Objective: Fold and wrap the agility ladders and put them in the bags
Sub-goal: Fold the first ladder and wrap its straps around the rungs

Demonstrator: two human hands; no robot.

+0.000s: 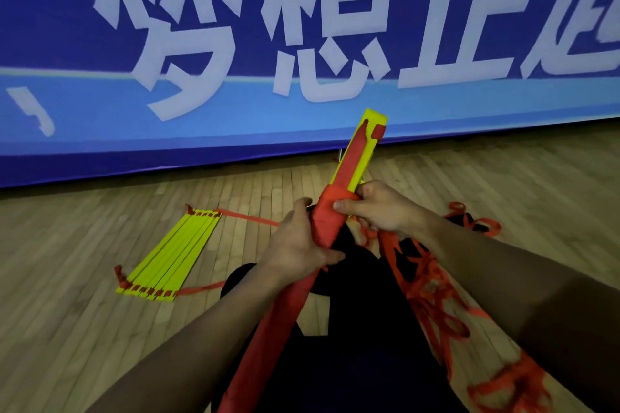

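Wooden floor (84, 329) lies under me, and a blue banner (235, 117) with big white characters stands at 12 o'clock. My left hand (295, 245) has its grip curled around the red bag (268, 339), near its mouth. My right hand (379, 208) pinches the bag edge at the mouth, where the folded yellow ladder (364, 147) sticks out toward 12 o'clock. A second ladder (167, 255), yellow rungs stacked flat, rests on the floor at 9 o'clock. Loose red straps (432, 285) lie tangled at 4 o'clock, beside my dark trousers (362, 362).
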